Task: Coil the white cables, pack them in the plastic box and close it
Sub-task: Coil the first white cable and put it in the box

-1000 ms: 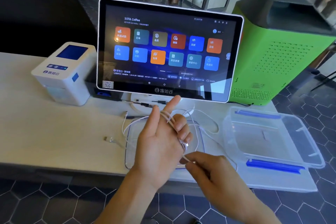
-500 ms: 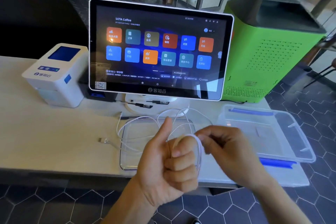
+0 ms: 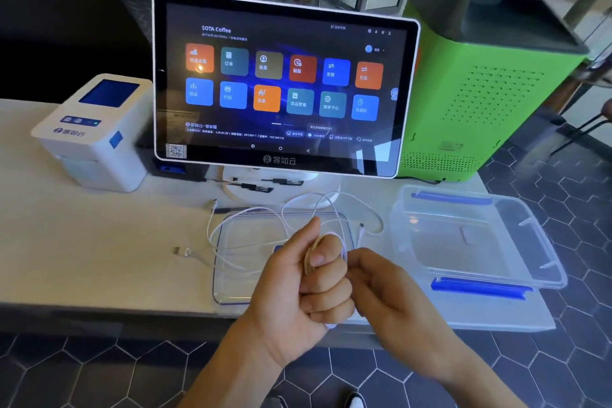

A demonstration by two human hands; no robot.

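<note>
My left hand (image 3: 304, 288) is a closed fist held above the table's front edge, with turns of a white cable (image 3: 311, 252) wrapped around its fingers. My right hand (image 3: 384, 291) presses against the fist from the right and pinches the same cable. Loose white cable (image 3: 298, 205) trails back in loops over a clear flat lid (image 3: 238, 242) lying on the table; a connector end (image 3: 180, 251) rests left of the lid. The clear plastic box (image 3: 477, 242) with blue clips stands open to the right.
A touchscreen terminal (image 3: 281, 83) stands behind the lid, a white receipt printer (image 3: 96, 132) to its left and a green machine (image 3: 490, 83) to its right. Two black pens (image 3: 258, 184) lie at the terminal's foot. The white table (image 3: 82, 242) ends near me over dark hexagon floor tiles.
My left hand went from open fingers to a closed fist with the cable wound on it. My right hand moved up from below the fist to its right side.
</note>
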